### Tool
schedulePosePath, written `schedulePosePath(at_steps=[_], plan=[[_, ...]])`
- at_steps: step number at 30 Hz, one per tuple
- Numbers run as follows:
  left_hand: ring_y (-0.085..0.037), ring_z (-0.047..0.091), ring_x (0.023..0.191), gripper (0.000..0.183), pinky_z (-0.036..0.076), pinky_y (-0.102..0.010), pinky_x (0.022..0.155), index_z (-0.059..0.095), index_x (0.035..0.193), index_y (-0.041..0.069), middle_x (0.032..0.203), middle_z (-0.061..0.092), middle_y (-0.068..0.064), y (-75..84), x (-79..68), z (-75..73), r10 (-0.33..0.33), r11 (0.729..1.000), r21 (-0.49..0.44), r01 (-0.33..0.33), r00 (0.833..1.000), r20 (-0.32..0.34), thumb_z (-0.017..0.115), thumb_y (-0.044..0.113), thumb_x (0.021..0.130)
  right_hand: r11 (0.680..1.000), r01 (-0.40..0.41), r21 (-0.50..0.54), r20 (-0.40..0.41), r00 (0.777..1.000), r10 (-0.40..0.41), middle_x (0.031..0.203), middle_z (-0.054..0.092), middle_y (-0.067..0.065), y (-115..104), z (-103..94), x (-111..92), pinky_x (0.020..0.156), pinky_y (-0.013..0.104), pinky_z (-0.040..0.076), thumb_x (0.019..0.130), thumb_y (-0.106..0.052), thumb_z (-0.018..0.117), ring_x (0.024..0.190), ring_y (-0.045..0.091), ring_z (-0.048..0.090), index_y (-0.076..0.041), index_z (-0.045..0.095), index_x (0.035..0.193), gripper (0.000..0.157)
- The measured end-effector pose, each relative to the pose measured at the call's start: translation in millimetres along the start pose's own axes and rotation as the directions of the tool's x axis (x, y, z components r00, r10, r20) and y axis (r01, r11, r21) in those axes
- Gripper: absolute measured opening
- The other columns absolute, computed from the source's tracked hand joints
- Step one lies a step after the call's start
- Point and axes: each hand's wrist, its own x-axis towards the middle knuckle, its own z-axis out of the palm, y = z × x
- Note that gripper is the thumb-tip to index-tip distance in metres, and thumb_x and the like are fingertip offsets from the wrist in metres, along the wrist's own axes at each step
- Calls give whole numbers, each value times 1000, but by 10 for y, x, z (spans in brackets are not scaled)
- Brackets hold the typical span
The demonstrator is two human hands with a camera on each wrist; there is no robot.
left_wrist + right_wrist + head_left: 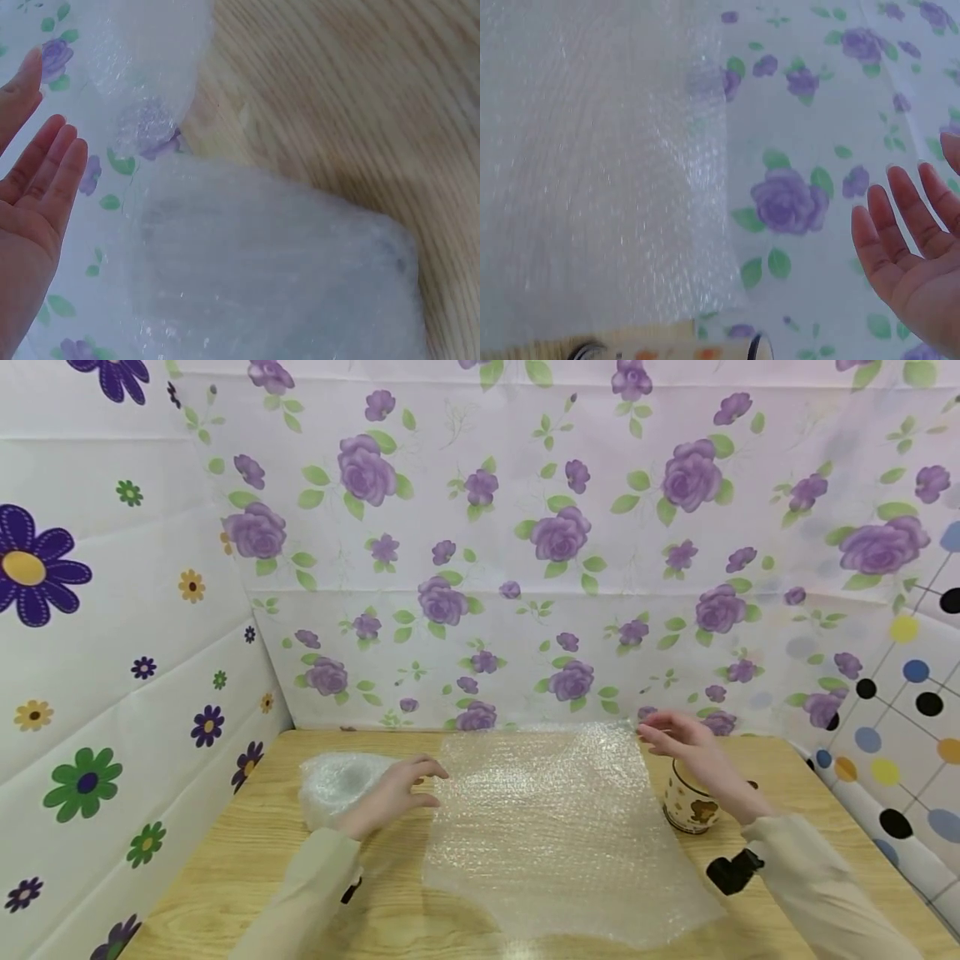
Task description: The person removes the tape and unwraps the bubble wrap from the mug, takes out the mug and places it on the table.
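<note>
A sheet of bubble wrap [547,835] lies spread over the middle of the wooden table, its far edge reaching the back curtain. Beside its left edge is my left hand [397,789], fingers loosely bent with nothing between them. My right hand [686,747] hovers near the sheet's far right corner, above a cream mug [688,802] with a bear picture and dark rim. In the right wrist view the right hand [915,262] has its fingers spread apart from the sheet [607,172]. A bubble-wrapped bundle [341,785] sits left of the left hand; its contents are hidden.
The wooden table [247,860] runs up to a back curtain [510,560] with purple roses. Patterned cloths hang at the left [120,677] and right [900,760]. A dark wrist camera [735,871] is strapped to the right sleeve.
</note>
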Motion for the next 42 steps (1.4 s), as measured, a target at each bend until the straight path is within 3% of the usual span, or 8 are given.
schedulePosePath(at_steps=[7,15,23,29,35,42], plan=[[-29,50,100,35,45,-40,83,59,108,4,106,53,-8,11,-4,-142,2,1000,-19,-3,998,-61,71,2,75,1000,1,19,83,997,-2,110,52,24,-85,260,178,82,34,46,95,-19,50,96,23,54,6,47,117,34],[-28,50,103,36,44,-39,84,59,109,2,109,54,-8,-11,-13,-281,-1,1000,-22,0,998,-69,71,7,76,998,-25,59,121,993,18,108,53,22,-71,542,317,83,39,45,93,-17,52,94,25,55,8,48,115,33],[-26,50,104,35,44,-40,84,59,109,5,111,54,-9,-73,-72,-381,-28,999,-24,26,993,-114,71,3,76,993,-60,97,147,988,45,106,55,17,-9,982,468,81,39,46,92,-17,55,98,33,52,6,50,113,32],[-28,48,106,35,44,-42,84,60,109,4,113,54,-10,-130,-109,-439,-34,999,-24,31,990,-137,71,2,76,990,-64,125,160,986,44,105,56,18,-14,1284,534,79,40,47,91,-15,56,96,32,54,7,51,112,31],[-29,48,105,36,41,-44,87,59,112,3,114,51,-12,-160,-177,-526,-74,997,-39,68,985,-159,70,2,78,984,-83,158,212,976,48,108,54,22,-14,1559,573,80,41,46,91,-13,55,99,35,53,8,51,113,30],[-33,46,107,35,40,-46,87,58,111,-1,119,48,-16,-216,-281,-623,-129,992,-42,122,969,-210,69,4,79,980,-113,163,256,964,69,112,54,17,-38,1842,588,79,36,47,93,-15,53,98,28,53,8,49,118,35]])
